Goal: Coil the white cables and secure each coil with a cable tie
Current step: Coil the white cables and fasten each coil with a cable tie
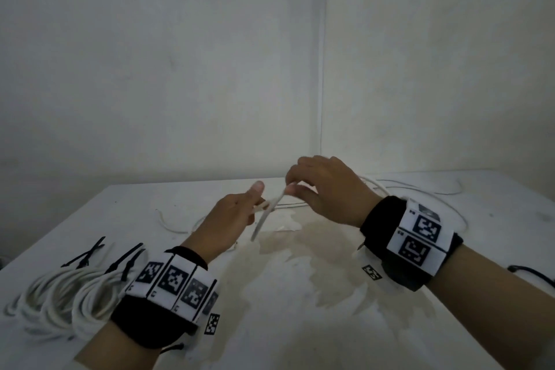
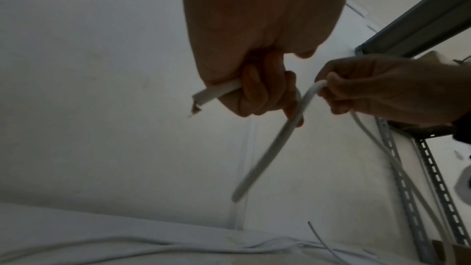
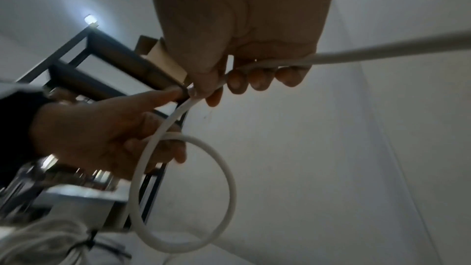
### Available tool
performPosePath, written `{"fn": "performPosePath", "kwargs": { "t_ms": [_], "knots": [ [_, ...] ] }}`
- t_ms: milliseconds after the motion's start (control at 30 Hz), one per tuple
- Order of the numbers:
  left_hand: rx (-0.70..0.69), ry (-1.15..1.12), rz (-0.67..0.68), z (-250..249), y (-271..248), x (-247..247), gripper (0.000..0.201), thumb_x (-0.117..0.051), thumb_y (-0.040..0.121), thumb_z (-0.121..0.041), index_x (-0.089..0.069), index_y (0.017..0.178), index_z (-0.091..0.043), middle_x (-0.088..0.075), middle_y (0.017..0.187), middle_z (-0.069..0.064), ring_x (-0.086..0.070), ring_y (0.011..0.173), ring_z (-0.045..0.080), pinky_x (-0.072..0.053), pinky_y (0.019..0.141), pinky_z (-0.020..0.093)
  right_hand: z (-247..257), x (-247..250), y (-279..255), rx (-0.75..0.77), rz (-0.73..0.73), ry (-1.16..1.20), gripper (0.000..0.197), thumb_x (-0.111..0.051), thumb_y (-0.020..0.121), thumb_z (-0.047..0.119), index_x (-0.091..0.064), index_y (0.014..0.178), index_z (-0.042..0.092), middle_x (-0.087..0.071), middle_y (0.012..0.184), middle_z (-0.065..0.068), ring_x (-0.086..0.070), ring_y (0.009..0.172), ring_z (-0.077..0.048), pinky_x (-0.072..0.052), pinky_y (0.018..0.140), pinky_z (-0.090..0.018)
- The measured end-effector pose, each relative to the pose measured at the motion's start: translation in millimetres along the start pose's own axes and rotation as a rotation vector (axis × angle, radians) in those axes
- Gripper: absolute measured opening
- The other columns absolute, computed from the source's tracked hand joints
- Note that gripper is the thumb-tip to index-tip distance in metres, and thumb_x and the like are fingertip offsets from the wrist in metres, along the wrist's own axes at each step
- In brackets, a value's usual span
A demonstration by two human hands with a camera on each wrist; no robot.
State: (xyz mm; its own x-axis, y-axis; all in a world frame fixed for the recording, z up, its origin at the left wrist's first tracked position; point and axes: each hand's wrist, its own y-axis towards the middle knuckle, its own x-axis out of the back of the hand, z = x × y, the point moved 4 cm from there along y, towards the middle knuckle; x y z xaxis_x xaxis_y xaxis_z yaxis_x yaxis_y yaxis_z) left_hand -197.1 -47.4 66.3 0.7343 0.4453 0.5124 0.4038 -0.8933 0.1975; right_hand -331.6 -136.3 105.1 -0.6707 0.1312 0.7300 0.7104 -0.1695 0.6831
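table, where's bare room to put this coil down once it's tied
Free: the stained table between the wrists. Crowded: near left, finished coils with black ties; far right, loose cable.

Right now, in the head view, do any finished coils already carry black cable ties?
Yes: the white coils at the table's left edge carry black cable ties.

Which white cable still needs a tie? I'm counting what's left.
The white cable held up between the left hand and right hand, with one loop formed. The coiled bundles at the table's left edge already carry black cable ties.
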Motion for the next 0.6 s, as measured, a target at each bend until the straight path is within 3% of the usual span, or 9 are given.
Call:
{"fn": "performPosePath", "kwargs": {
  "t_ms": [67, 100, 167, 233, 300, 400, 433, 500, 600],
  "knots": [
    [-0.06, 0.007, 0.058, -9, -8, -4, 0.053, -0.036, 0.079, -0.059, -0.072, 0.081, -0.019, -0.057, 0.053, -0.017, -0.05, 0.053, -0.003, -0.036, 0.057, 0.013, -11, 2, 0, -0.142, 0.055, 0.143, 0.028, -0.047, 0.086, 0.039, -0.061, 0.081, 0.016, -0.045, 0.071, 0.012, -0.044, 0.066, -0.008, -0.032, 0.068, -0.031],
    [-0.091, 0.031, 0.08, -12, -10, -6, 0.045, -0.042, 0.081, -0.054, -0.071, 0.078, -0.02, -0.058, 0.052, -0.021, -0.051, 0.055, -0.005, -0.036, 0.059, 0.011, -14, 3, 0, -0.184, 0.075, 0.174, 0.024, -0.05, 0.087, 0.036, -0.061, 0.082, 0.016, -0.043, 0.071, 0.013, -0.041, 0.066, -0.002, -0.032, 0.07, -0.03],
    [-0.136, 0.042, 0.102, -14, -12, -7, 0.035, -0.049, 0.087, -0.043, -0.07, 0.074, -0.019, -0.053, 0.052, -0.015, -0.045, 0.052, 0.0, -0.036, 0.06, 0.013, -18, 2, -2, -0.237, 0.119, 0.204, 0.016, -0.054, 0.09, 0.028, -0.062, 0.084, 0.015, -0.043, 0.071, 0.015, -0.04, 0.067, 0.001, -0.037, 0.074, -0.034],
    [-0.129, -0.019, 0.109, -15, -13, -8, 0.036, -0.049, 0.09, -0.037, -0.069, 0.072, -0.014, -0.046, 0.053, -0.008, -0.038, 0.048, 0.004, -0.034, 0.056, 0.012, -20, 0, -3, -0.284, 0.147, 0.243, 0.014, -0.054, 0.091, 0.023, -0.064, 0.086, 0.015, -0.046, 0.072, 0.016, -0.044, 0.07, -0.003, -0.041, 0.083, -0.042],
    [-0.104, -0.089, 0.101, -16, -14, -9, 0.036, -0.048, 0.092, -0.033, -0.068, 0.069, -0.013, -0.036, 0.045, -0.011, -0.032, 0.04, 0.004, -0.028, 0.046, 0.01, -21, -4, -7, -0.33, 0.165, 0.322, 0.015, -0.052, 0.092, 0.023, -0.066, 0.095, 0.016, -0.055, 0.081, 0.013, -0.053, 0.081, -0.014, -0.042, 0.089, -0.046],
    [-0.072, -0.179, 0.109, -17, -18, -8, 0.039, -0.046, 0.091, -0.036, -0.067, 0.065, -0.017, -0.031, 0.047, -0.008, -0.026, 0.042, 0.006, -0.024, 0.043, 0.016, -8, -12, -14, -0.281, 0.215, 0.378, 0.031, -0.042, 0.095, 0.038, -0.055, 0.122, 0.032, -0.059, 0.107, 0.006, -0.054, 0.1, -0.015, -0.04, 0.095, -0.035],
    [-0.069, -0.185, 0.117, -17, -19, -7, 0.039, -0.046, 0.09, -0.038, -0.067, 0.064, -0.018, -0.032, 0.047, -0.009, -0.027, 0.043, 0.007, -0.024, 0.045, 0.017, 0, -14, -16, -0.233, 0.213, 0.367, 0.036, -0.039, 0.093, 0.045, -0.055, 0.122, 0.033, -0.059, 0.108, 0.005, -0.053, 0.101, -0.013, -0.037, 0.094, -0.031],
    [-0.049, -0.183, 0.147, -16, -20, -8, 0.038, -0.046, 0.09, -0.037, -0.066, 0.064, -0.018, -0.032, 0.046, -0.012, -0.028, 0.045, 0.006, -0.026, 0.048, 0.017, 9, -13, -16, -0.198, 0.153, 0.369, 0.04, -0.039, 0.086, 0.054, -0.063, 0.103, 0.027, -0.062, 0.098, 0.005, -0.051, 0.092, -0.011, -0.034, 0.088, -0.031],
    [-0.033, -0.203, 0.169, -15, -22, -9, 0.035, -0.047, 0.091, -0.033, -0.068, 0.071, -0.015, -0.03, 0.046, -0.012, -0.027, 0.044, 0.005, -0.025, 0.047, 0.016, 8, -8, -10, -0.239, 0.127, 0.389, 0.023, -0.054, 0.088, 0.038, -0.064, 0.085, 0.019, -0.06, 0.081, 0.006, -0.044, 0.074, -0.001, -0.035, 0.082, -0.035]
  ]
}}
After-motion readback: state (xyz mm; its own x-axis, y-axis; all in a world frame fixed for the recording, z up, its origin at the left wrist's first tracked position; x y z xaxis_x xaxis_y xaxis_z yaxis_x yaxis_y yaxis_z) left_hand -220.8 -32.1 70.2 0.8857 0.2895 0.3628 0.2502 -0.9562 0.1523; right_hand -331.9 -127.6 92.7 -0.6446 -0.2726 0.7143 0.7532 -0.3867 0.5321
